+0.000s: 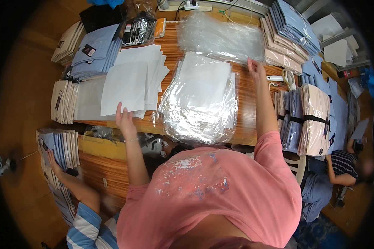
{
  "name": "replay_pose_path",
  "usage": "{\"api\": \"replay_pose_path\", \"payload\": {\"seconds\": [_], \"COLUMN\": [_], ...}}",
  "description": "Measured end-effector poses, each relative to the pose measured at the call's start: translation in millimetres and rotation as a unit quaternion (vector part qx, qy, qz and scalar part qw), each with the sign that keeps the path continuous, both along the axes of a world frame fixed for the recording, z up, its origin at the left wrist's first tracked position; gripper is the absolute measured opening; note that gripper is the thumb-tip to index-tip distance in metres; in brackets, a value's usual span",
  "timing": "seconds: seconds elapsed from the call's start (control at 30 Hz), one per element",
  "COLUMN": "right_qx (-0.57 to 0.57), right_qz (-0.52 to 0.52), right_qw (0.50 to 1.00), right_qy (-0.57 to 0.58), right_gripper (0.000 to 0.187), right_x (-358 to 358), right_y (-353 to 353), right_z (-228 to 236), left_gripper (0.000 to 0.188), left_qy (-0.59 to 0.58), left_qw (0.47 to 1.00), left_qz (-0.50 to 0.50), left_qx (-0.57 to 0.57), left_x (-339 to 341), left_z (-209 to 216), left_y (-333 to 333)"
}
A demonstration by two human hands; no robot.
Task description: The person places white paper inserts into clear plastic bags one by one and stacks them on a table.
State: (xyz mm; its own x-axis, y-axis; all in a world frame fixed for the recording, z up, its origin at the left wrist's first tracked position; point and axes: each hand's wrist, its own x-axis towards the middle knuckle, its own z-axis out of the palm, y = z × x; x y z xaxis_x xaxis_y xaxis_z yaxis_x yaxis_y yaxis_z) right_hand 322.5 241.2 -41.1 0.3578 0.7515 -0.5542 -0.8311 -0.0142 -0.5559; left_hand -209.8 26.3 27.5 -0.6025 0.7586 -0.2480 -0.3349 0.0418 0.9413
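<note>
My left hand grips the lower edge of a white sheet, thumb and fingers closed on it. This sheet overlaps a fanned stack of white sheets at the left of the table. Up at the right, my right hand has its fingers pinched at the near right corner of a clear plastic bag, in a pile of clear plastic bags. Between my arms lies a pile of shiny clear bags with white sheets inside, touched by neither hand.
Folded blue shirts and beige shirts are stacked at left. More bundles stand at right, including bagged beige ones. Scissors lie near my right forearm. A co-worker's hand touches shirts at lower left; another person sits far right.
</note>
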Motion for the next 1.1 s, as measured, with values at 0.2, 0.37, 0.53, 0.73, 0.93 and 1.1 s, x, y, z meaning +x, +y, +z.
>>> {"api": "replay_pose_path", "payload": {"seconds": [0.2,0.37,0.53,0.73,0.93,1.1], "right_qx": [0.103,0.006,0.041,0.041,-0.138,0.000], "right_qz": [-0.096,0.075,0.101,0.209,0.413,0.362], "right_qw": [0.982,0.947,0.357,0.203,0.294,0.234], "right_qy": [0.128,-0.311,-0.928,-0.956,-0.851,-0.902], "right_gripper": [0.030,0.053,0.073,0.049,0.046,0.062], "right_x": [37,-20,-98,-125,-142,-93], "right_y": [31,5,-46,44,89,105], "right_z": [-34,26,60,33,63,32], "left_gripper": [0.043,0.076,0.080,0.076,0.072,0.056], "left_qy": [-0.024,0.099,0.447,0.476,0.506,0.518], "left_qw": [0.999,0.993,0.890,0.859,0.835,0.792], "left_qz": [-0.027,-0.044,-0.082,-0.187,-0.212,-0.323], "left_qx": [0.012,-0.049,-0.043,0.009,-0.034,0.010], "left_x": [9,27,66,104,99,103], "left_z": [-16,-20,-21,-6,-15,-18], "left_y": [6,-22,-42,-41,-73,-62]}}
